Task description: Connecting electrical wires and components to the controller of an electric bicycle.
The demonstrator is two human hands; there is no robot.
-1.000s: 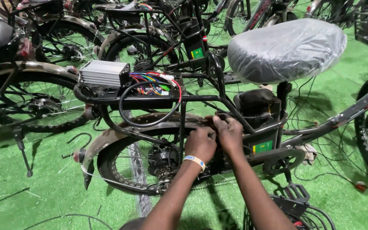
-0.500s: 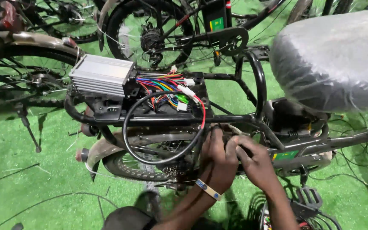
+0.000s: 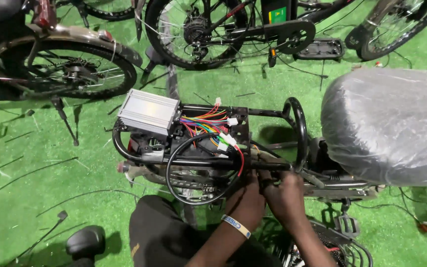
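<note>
Left hand [image 3: 247, 200], right hand [image 3: 287, 195] touching rack tube [image 3: 213, 162]; seat [image 3: 389, 123] near.

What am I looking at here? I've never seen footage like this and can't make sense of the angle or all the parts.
There is no machine doing the work: a person wears a camera on the head, so the one view looks straight down at their own two bare hands. The left hand, with a wristband, and the right hand sit close together against the frame of a bicycle, beside a looped black cable. What the fingers pinch is hidden. On the rear rack lies a silver ribbed box with a bundle of coloured wires coming out of it. To the right is a seat wrapped in clear plastic. The floor is green artificial turf, and other bicycles stand around.
</note>
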